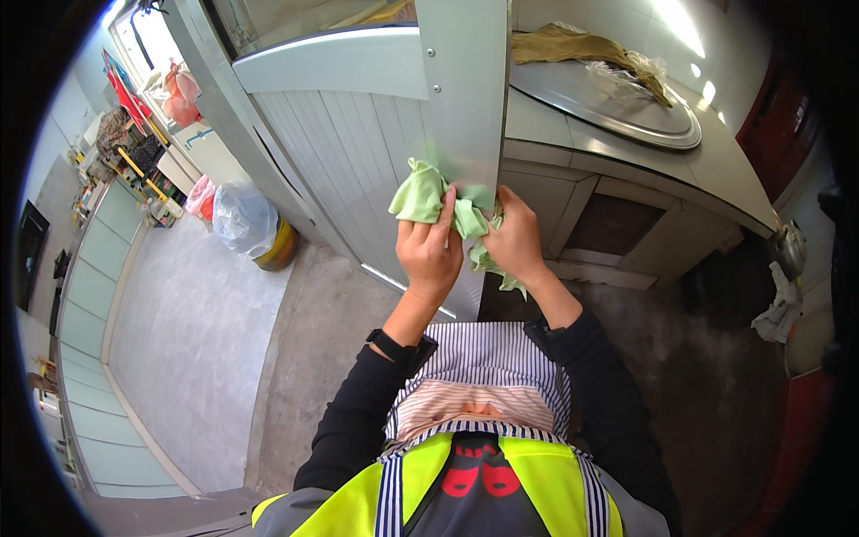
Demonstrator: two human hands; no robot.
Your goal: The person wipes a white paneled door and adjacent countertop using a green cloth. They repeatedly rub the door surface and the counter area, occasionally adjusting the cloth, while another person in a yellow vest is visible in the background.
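A crumpled light green cloth [417,196] lies against the pale grey panelled door [466,114], near the door's free edge. My left hand [429,258] holds the cloth with its fingers upright, pressing it to the door face. At the edge, my right hand [515,238] grips another part of the same cloth, with its thumb up along the edge. Loose folds hang below the right hand. The door's lower part is a ribbed panel, and a glass pane [322,23] sits above it.
Right of the door stands a tiled counter [728,158] bearing a large round metal lid [604,101] and a brown cloth [570,45]. A bin lined with a clear bag [245,218] stands left, beyond the door frame [221,101]. Low pale green cabinets [100,268] line the left wall.
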